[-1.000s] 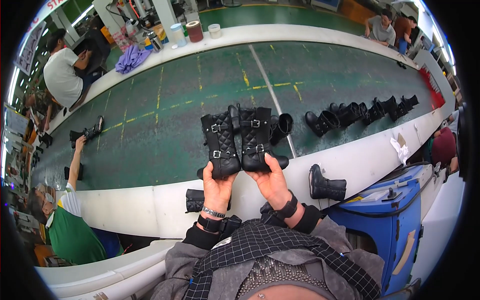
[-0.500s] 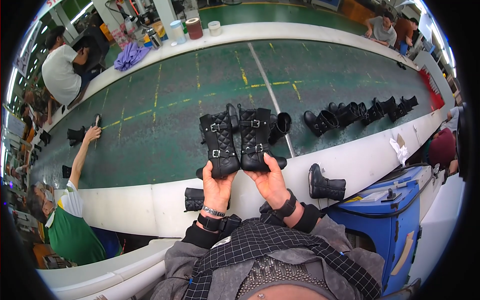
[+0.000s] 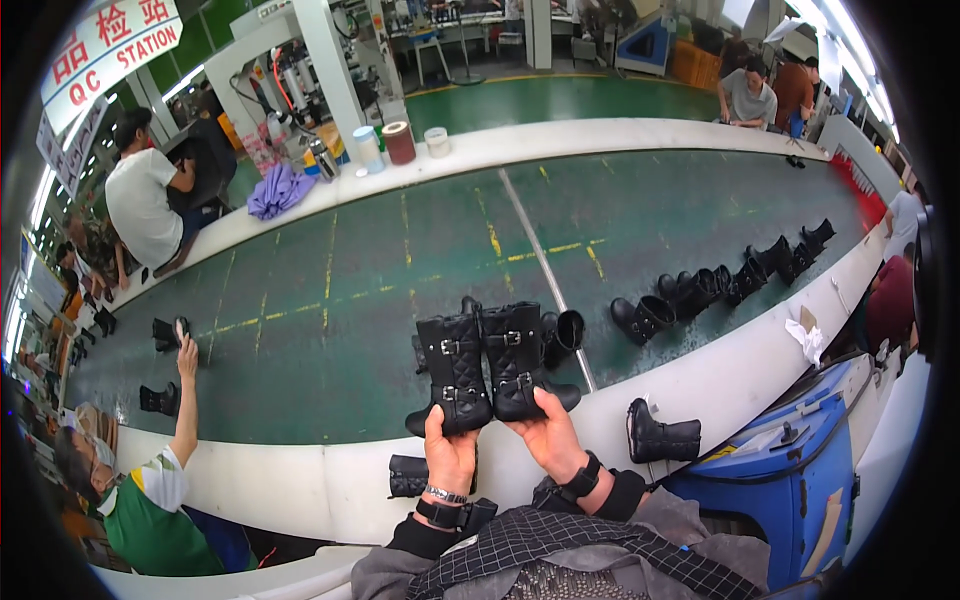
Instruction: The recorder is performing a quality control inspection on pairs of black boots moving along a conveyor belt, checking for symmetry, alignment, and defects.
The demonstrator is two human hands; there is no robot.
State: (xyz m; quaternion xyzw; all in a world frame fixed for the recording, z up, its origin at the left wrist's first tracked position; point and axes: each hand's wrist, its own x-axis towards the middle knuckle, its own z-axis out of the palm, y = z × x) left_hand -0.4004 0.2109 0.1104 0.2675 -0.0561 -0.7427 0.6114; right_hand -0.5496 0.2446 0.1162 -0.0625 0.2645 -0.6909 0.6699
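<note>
A pair of black quilted ankle boots with buckled straps is held upright, side by side, over the near edge of the green work surface. My left hand point(image 3: 450, 458) grips the left boot point(image 3: 455, 360) low down at its foot, thumb in front. The right boot point(image 3: 512, 345) is pinched at the bottom by my right hand point(image 3: 550, 440). Just behind it another black boot point(image 3: 567, 335) stands, partly hidden. On the white ledge, one boot point(image 3: 406, 476) lies partly behind my left hand, and another boot point(image 3: 665, 437) lies to the right of my right hand.
Several black boots point(image 3: 690, 292) form a row at the right on the green surface point(image 3: 370, 340). A metal strip point(image 3: 545, 270) crosses it. At the left, a co-worker's hand point(image 3: 187, 352) reaches to a boot. A blue machine point(image 3: 755, 510) stands at lower right; a purple cloth point(image 3: 280, 192) lies on the far ledge.
The view has tilted up, so the scene sits lower in the picture and more of the far side shows. Both boots stay in my hands in nearly the same pose.
</note>
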